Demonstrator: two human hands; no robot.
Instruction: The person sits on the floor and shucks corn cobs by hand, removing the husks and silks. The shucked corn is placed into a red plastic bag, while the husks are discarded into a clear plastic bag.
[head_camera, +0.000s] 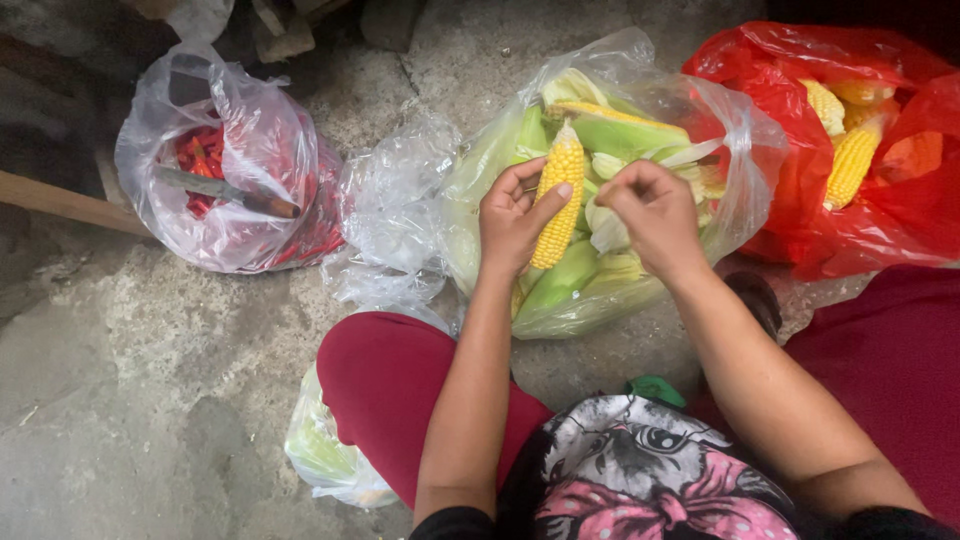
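Left hand (513, 222): grasps 1 yellow corn cob (558, 205).
Right hand (655, 212): fingers pinched, just beside the cob.
Below both hands: clear bag of husks (720, 150).

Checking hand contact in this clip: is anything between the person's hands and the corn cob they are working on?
Nothing visible for the left hand: it grips the peeled corn cob directly over the clear bag of husks. The right hand is pinched shut just beside the cob, apart from it, with only open air between.
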